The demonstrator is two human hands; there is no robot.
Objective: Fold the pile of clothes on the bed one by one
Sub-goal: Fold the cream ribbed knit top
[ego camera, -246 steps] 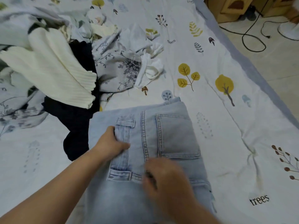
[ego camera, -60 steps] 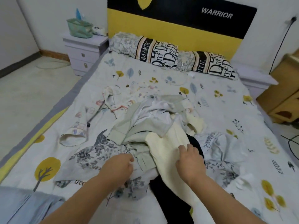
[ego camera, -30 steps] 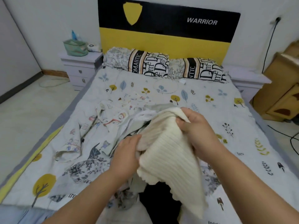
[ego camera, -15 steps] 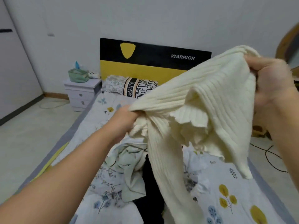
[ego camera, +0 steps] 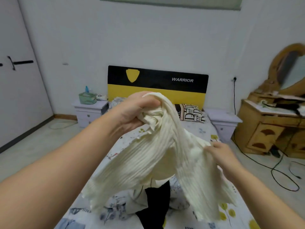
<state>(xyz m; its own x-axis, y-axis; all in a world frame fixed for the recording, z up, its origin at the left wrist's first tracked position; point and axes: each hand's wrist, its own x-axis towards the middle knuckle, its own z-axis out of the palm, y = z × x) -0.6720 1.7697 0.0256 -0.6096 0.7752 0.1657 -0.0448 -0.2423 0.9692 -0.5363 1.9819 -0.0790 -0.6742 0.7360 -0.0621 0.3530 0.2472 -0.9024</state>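
A cream ribbed knit top (ego camera: 158, 159) hangs in the air over the bed (ego camera: 203, 129). My left hand (ego camera: 140, 108) grips a bunched end of it up high, near the headboard line. Lower and to the right, my right hand (ego camera: 221, 152) pinches the knit's edge. Two long parts of the top droop down toward the clothes pile (ego camera: 115, 210), which is mostly hidden behind it. A black garment (ego camera: 155, 210) shows in the pile below the knit.
A yellow and black headboard (ego camera: 156, 85) stands at the far end, with a printed pillow (ego camera: 191, 113) below it. White nightstands (ego camera: 89, 109) flank the bed. A wooden dresser with a mirror (ego camera: 272, 126) and floor cables (ego camera: 280, 171) lie to the right.
My left hand rose and now holds the knit top up high. My right hand dropped from the upper right to a lower edge of the top. The view tilted up.
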